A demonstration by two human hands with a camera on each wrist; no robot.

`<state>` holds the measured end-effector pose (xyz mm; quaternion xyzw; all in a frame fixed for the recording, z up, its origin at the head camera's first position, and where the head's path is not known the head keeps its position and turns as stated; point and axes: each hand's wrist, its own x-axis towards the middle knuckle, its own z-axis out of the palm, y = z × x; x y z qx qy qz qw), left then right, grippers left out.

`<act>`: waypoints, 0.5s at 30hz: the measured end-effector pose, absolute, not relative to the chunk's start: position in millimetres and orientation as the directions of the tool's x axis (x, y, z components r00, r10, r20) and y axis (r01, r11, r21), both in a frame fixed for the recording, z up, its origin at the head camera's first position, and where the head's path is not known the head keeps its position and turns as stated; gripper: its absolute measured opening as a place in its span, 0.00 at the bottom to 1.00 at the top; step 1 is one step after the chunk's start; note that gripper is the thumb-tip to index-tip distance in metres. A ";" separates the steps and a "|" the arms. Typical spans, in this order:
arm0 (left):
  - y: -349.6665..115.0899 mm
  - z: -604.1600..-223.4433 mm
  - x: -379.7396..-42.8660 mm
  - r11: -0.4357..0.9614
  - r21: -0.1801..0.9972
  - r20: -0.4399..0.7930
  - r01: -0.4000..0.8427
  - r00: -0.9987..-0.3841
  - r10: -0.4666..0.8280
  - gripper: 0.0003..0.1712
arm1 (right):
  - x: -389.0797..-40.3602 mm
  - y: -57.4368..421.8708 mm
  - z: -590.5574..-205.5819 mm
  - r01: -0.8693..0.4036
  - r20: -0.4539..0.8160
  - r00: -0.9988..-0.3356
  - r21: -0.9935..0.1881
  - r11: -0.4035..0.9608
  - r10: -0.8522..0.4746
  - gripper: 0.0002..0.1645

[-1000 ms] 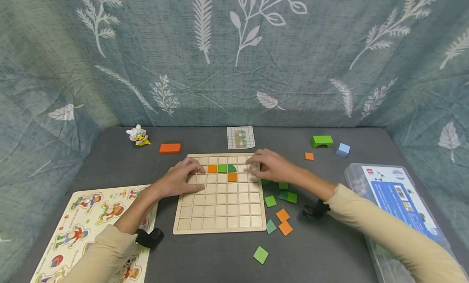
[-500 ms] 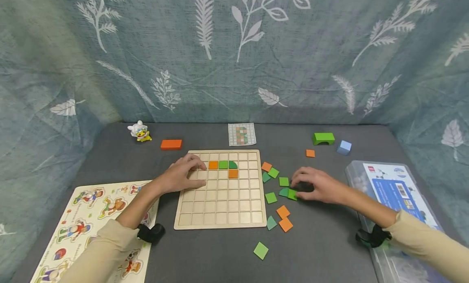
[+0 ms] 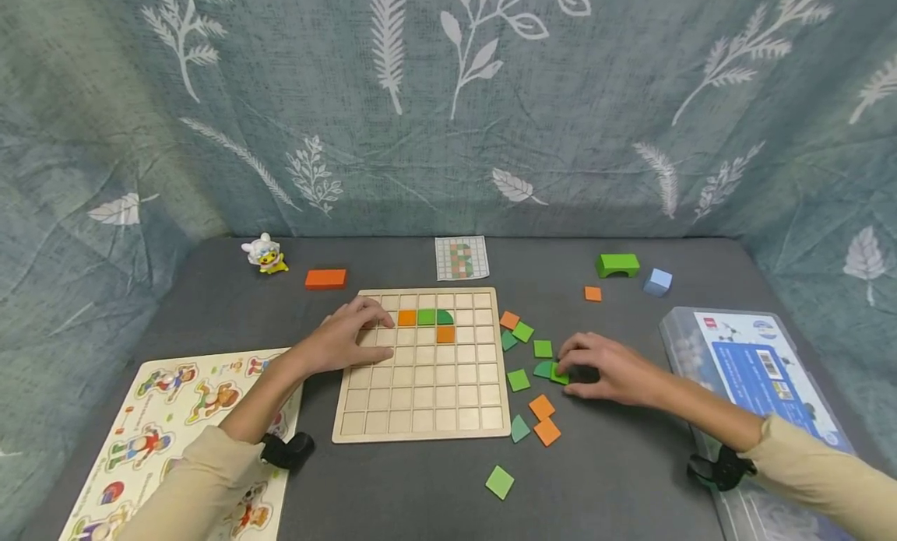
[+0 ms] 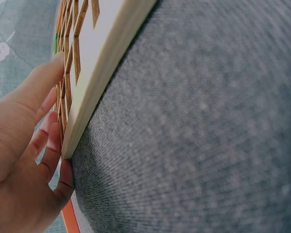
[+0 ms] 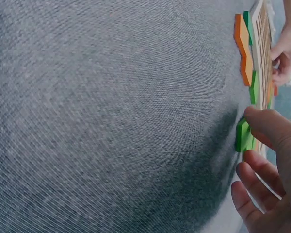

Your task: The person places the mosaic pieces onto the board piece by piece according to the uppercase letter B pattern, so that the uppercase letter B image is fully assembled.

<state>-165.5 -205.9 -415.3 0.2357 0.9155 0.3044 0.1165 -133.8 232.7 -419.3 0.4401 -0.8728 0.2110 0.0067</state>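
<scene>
My left hand (image 3: 346, 335) rests on the left side of a wooden grid board (image 3: 420, 401), thumb and fingers spread. In the left wrist view its thumb lies over the grid and the other fingers sit along the edge. The board bears an orange square tile (image 3: 407, 318), a green square tile (image 3: 426, 317), a dark green quarter-round tile (image 3: 444, 317) and another orange tile (image 3: 445, 335). To the right of the board, my right hand (image 3: 606, 370) touches a loose green square tile (image 5: 241, 136), an index fingertip over it and the thumb beside it.
Loose green and orange tiles (image 3: 542, 406) lie right of the board. Behind it is a printed pattern card (image 3: 462, 258). A picture puzzle board (image 3: 157, 401) lies left; a clear plastic case (image 3: 764, 377) stands right. Blocks (image 3: 326, 279) and a small figurine (image 3: 265, 254) sit at the back.
My right hand has moved from the board's upper right down and right to the loose tiles, and its fingertip is now on a green square tile. My left hand has stayed in place.
</scene>
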 end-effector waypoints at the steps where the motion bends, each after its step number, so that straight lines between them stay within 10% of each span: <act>1: -205.6 -415.3 -165.7 0.703 0.612 -0.068 0.363 -0.861 0.504 0.19 | -133.6 233.1 -419.7 -0.771 0.196 -0.613 -0.361 0.525 -0.765 0.12; 15: -206.2 -416.4 -165.9 0.705 0.610 -0.068 0.360 -0.864 0.500 0.19 | -129.6 232.5 -423.5 -0.793 0.269 -0.601 -0.320 0.519 -0.752 0.11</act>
